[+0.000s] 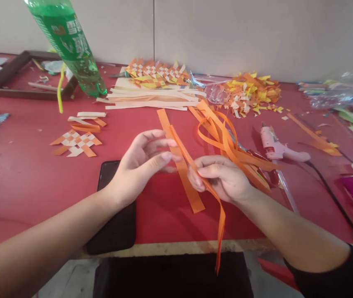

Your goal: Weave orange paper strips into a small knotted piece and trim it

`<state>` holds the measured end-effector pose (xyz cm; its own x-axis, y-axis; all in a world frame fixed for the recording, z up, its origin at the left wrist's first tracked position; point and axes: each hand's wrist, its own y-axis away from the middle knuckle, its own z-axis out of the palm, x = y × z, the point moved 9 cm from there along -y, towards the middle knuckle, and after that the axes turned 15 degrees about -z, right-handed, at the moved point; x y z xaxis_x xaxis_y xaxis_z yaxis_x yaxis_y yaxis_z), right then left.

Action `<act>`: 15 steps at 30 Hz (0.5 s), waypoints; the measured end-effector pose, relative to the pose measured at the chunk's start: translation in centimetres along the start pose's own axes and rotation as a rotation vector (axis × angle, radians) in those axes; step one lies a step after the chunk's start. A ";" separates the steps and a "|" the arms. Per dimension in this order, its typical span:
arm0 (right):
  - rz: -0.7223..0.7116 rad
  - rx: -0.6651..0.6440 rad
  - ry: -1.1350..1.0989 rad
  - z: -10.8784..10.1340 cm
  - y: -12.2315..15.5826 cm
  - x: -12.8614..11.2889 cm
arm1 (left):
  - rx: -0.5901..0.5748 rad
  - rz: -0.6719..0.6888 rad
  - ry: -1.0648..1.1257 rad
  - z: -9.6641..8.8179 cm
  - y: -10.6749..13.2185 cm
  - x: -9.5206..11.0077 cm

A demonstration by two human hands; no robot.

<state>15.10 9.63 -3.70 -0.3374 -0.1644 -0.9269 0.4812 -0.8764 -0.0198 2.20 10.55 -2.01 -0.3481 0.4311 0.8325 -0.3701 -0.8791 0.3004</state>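
Observation:
My right hand [218,178] pinches a long, narrow orange strip [220,225], whose tail hangs past the table's front edge. The strip's upper end slants up toward my left hand [153,155], which has its fingers apart beside it and grips nothing that I can see. Beneath both hands a wider flat orange strip [195,198] lies diagonally on the red table. Right of my hands is a loose heap of orange strips [216,128], partly over a pair of scissors [269,174]. At the left rests a small woven orange-and-white fish shape [76,143] with short strips above it.
A black phone [117,225] lies under my left wrist. Behind are a green bottle [71,41], a dark frame [9,89], pale strips [151,99], woven pieces [154,72] and orange-yellow scraps [254,91]. A pink glue gun [277,145] with a black cord lies right.

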 end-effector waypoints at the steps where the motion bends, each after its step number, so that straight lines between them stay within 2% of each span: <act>1: 0.007 -0.015 -0.004 0.1 0.1 0.0 | 0.023 0.020 0.023 -0.3 0.1 0.2; 7: 0.062 -0.058 0.028 0.5 0.3 0.4 | 0.070 0.099 0.016 -0.6 0.5 1.0; 15: 0.060 -0.065 0.029 0.7 0.2 0.5 | 0.116 0.111 -0.004 -0.8 0.6 1.2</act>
<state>14.49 9.09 -3.90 -0.2829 -0.2017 -0.9377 0.5519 -0.8338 0.0129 0.84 10.71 -1.18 -0.3780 0.3290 0.8654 -0.2271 -0.9391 0.2578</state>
